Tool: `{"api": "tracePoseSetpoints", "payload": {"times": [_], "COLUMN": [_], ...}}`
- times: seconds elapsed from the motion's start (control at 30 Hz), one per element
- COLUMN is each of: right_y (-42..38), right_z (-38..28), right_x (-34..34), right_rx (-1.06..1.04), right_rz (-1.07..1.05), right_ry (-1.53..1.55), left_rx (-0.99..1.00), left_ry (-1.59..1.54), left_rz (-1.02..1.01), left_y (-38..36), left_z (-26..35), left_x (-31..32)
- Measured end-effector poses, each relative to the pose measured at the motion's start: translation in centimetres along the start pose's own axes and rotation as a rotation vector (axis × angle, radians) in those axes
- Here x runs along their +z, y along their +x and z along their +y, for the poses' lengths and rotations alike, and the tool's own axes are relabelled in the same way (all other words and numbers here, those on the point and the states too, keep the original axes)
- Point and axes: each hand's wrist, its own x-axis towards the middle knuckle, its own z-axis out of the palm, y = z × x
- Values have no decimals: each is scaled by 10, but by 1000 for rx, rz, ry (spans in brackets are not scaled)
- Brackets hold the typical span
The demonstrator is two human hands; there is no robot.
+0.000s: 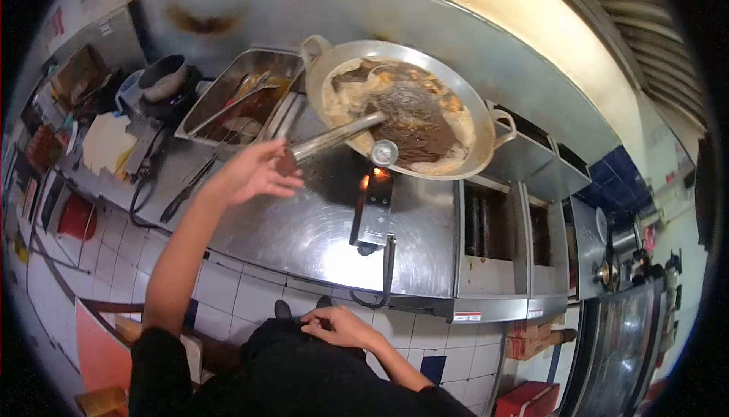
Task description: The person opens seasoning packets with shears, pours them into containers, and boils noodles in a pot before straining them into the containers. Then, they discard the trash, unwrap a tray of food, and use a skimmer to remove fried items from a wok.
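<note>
My left hand [260, 172] reaches over the steel counter with its thumb and some fingers about the near end of a thick metal handle [338, 136]. Its other fingers stick out loosely below. The handle slants across the rim of a large two-eared wok [484, 124], and its far end is over dark, foamy liquid [410, 117]; whatever it leads to there is hidden. A small round metal piece [384, 153] shows at the wok's near rim. Low in front of my body, my right hand [345, 327] is loosely curled, thumb and fingers apart, nothing visible in it.
Flame shows at a burner box [372, 216] under the wok. Left of it, a steel tray [254, 83] holds reddish liquid and tongs; a black pot [163, 79] stands beyond. Sunken steel wells [486, 227] lie to the right. White tiles [258, 295] cover the floor.
</note>
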Motion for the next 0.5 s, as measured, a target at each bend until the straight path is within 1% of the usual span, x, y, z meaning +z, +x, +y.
{"api": "tracePoseSetpoints", "payload": {"times": [0.03, 0.07, 0.1, 0.13, 0.17, 0.2, 0.27, 0.4, 0.43, 0.47, 0.5], "right_y": [-7, -16, -25, -33, -40, -48, -65, -79, -83, -89, -93], "right_z": [8, 14, 20, 25, 31, 34, 40, 63, 71, 77, 77], "right_x": [6, 10, 13, 18, 22, 22, 23, 19, 18, 18, 14], "right_rx": [12, 16, 55, 95, 83, 86, 220, 197, 210, 224, 216], "right_rz": [120, 137, 268, 396, 477, 486, 527, 589, 596, 606, 617], "right_ry": [41, 40, 52, 66, 112, 107, 87, 149, 160, 171, 168], "left_rx": [-64, -128, -129, -187, -245, -244, -222, -205, -162, -161, -140], "left_ry": [-23, -48, -42, -13, 13, 13, 259, 221, 214, 218, 232], "left_rz": [-40, -75, -87, -133, -181, -192, -157, -185, -165, -167, -192], "left_y": [27, 50, 70, 85, 97, 101, 100, 106, 102, 94, 88], "left_z": [14, 19, 21, 21, 19, 21, 21, 26, 25, 25, 28], "left_x": [8, 12, 12, 14, 17, 25, 39, 34, 36, 37, 36]}}
